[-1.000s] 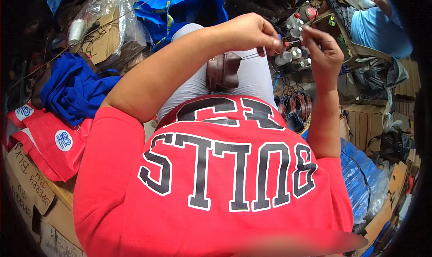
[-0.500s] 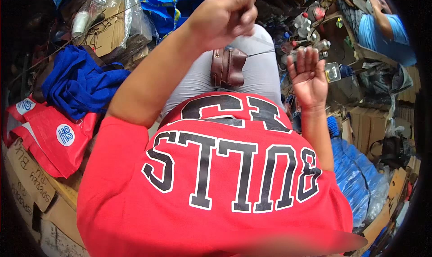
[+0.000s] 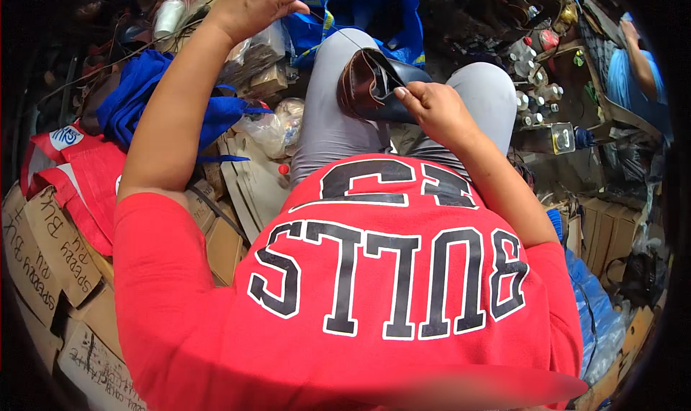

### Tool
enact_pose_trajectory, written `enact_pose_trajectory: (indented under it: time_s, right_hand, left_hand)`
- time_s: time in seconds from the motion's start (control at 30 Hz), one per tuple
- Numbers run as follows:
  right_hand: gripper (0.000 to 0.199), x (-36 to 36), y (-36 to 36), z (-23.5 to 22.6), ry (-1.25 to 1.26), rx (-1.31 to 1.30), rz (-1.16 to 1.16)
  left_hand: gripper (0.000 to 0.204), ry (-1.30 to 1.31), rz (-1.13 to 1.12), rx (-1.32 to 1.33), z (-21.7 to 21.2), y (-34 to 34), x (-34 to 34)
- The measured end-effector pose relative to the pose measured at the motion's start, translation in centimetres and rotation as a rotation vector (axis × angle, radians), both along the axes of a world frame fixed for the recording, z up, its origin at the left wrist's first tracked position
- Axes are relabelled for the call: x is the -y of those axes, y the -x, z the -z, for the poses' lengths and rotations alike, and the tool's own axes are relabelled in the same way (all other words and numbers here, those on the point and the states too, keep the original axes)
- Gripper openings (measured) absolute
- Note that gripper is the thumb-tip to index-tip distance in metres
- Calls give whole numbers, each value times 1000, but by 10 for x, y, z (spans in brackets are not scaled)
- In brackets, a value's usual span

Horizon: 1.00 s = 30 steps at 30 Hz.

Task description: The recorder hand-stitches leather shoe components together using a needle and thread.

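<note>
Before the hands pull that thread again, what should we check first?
1. Right hand steadies the brown leather piece on the lap: ok, fingers rest on its edge.
2. Left hand has the thread pinched: ok, the hand is closed and a thin dark line runs from it.
3. Thread runs free from the left hand down to the leather: ok, nothing crosses it.
4. Needle on the thread: cannot tell, too small to see.
5. Room for the raised left arm: ok, the plastic bags and blue cloth lie lower, beside the leg.
</note>
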State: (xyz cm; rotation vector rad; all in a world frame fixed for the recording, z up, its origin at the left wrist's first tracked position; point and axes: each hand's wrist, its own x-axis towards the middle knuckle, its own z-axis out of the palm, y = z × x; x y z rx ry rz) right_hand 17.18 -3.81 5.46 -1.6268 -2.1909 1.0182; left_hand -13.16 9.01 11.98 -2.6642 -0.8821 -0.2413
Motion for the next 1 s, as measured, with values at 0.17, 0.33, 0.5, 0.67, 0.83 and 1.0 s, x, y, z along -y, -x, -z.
enact_pose_trajectory:
  time_s: [0.17, 0.33, 0.5, 0.67, 0.83, 1.0]
  right_hand:
    - [37, 22, -25, 23, -3, 93, -45]
    - [41, 24, -66, 13, 549, -658, 155]
    - [43, -19, -107, -32, 105, -1004, 352]
    - [24, -75, -81, -94, -374, -336, -43]
    - [20, -58, -41, -151, -27, -340, -412]
    - [33, -57, -88, -145, 199, -834, -236]
  left_hand:
    - [35, 113, -152, 75, 31, 38, -20]
    - [24, 436, -203, 521, 19, 10, 31]
    - [29, 1210, 97, 1049, -69, -5, 69]
    - [18, 461, 512, 774, -108, -122, 57]
    - [28, 563, 350, 679, -133, -158, 29]
    - [50, 1407, 218, 1021, -55, -170, 11]
